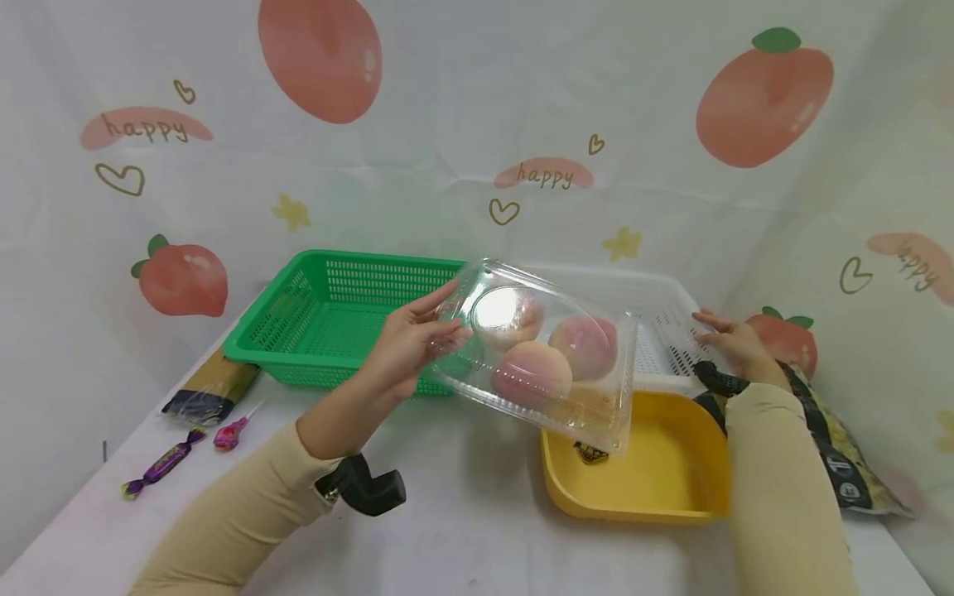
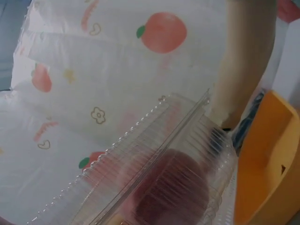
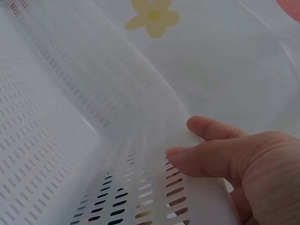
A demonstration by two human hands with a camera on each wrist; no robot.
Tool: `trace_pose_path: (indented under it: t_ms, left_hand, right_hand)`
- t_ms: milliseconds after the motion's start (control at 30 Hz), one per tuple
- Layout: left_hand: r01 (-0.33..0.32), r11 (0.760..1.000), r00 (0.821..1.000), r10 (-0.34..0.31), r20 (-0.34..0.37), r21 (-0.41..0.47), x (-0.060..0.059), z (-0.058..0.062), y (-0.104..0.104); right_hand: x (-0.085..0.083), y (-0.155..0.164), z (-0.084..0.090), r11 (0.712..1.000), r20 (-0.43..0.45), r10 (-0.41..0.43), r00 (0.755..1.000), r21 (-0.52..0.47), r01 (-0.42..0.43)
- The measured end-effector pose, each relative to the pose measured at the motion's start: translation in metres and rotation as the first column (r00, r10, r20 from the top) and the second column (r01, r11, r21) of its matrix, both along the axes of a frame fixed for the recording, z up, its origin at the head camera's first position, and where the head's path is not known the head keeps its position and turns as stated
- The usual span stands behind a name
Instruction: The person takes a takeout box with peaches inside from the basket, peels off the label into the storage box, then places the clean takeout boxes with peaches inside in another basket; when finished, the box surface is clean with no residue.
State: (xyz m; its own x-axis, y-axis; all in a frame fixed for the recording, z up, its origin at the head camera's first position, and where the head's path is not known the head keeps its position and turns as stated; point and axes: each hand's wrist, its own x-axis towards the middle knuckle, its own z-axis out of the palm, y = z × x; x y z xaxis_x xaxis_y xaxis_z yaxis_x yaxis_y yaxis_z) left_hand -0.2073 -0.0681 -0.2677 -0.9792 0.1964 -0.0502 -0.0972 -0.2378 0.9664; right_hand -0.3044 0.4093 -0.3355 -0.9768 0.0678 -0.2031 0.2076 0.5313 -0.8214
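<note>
In the head view my left hand (image 1: 406, 343) grips the left edge of a clear plastic clamshell box (image 1: 462, 377), thumb on top. Three peaches (image 1: 532, 375) show through its lid. The box is held tilted above the table, partly in front of a white perforated basket (image 1: 663, 331) and a yellow tub. From the left wrist, the box's ridged side and a peach (image 2: 173, 187) fill the lower part; the left hand is hardly visible there. My right hand (image 3: 253, 164) pinches the white basket's right rim, thumb inside the wall and fingers outside.
A green perforated basket (image 1: 279, 356) stands at the back left. The yellow tub (image 1: 641, 501) sits in front of the white basket. Left lie a brown-and-black packet (image 1: 212, 389), a purple-wrapped candy (image 1: 164, 462) and a pink lollipop (image 1: 229, 434). A black-and-yellow bag (image 1: 842, 455) lies far right.
</note>
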Motion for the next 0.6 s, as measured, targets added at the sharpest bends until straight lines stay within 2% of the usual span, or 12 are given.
trace_pose_path:
  t_ms: [333,600]
  left_hand:
    - [-0.090,0.994,0.992,0.083,0.090,0.068,-0.047,0.001,0.043]
    - [-0.130,0.985,0.988,0.120,0.094,0.113,-0.078,0.000,0.075]
  right_hand:
    - [0.002,0.000,-0.001,1.000,-0.029,0.024,0.999,0.004,-0.024]
    - [0.001,0.001,-0.003,1.000,-0.026,0.012,1.000,-0.003,-0.013]
